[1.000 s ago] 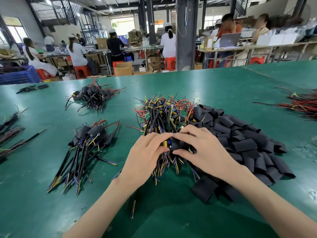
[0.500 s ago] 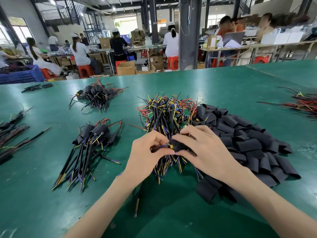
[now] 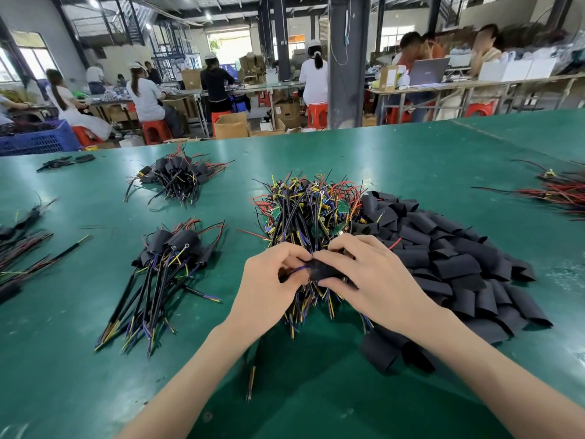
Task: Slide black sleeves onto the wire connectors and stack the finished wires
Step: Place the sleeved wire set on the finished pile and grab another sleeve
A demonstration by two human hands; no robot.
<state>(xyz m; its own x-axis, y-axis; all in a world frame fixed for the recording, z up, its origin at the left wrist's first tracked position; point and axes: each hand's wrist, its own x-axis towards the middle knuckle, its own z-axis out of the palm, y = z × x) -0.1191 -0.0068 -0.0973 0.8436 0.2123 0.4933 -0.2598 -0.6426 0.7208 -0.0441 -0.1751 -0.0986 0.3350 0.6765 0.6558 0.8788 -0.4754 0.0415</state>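
Pinching wire (image 3: 298, 270), left hand (image 3: 269, 291) meets right hand (image 3: 378, 282) holding sleeve (image 3: 323, 270) over heap (image 3: 304, 210).

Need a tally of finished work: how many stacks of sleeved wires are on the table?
3: a near stack left of the left hand, a far stack behind it, an edge stack cut off at the frame's left. More may lie out of view.
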